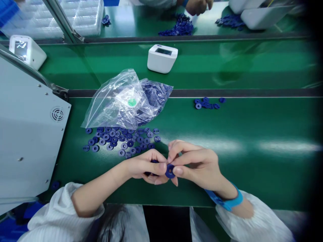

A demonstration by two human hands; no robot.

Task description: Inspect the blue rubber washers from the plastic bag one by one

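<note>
Between the fingertips of both hands is a small blue ring-shaped disc (170,171) with a hole in its middle. My right hand (196,164) pinches its right edge with thumb and fingers; a blue band circles that wrist. My left hand (148,168) is closed, its thumb at the disc's left edge, with more blue discs (154,162) partly hidden in the palm. Just beyond my left hand, many similar loose discs (114,137) lie spread on the green table (252,174). A clear plastic bag (113,101) holding blue discs rests behind them.
A small group of discs (205,103) lies farther right. Beyond the dark rail stands a white device (162,59); another white device (27,50) is at left. A grey metal housing (27,127) borders the left side. Across the line, a co-worker's hand (198,6) is near blue parts (178,26).
</note>
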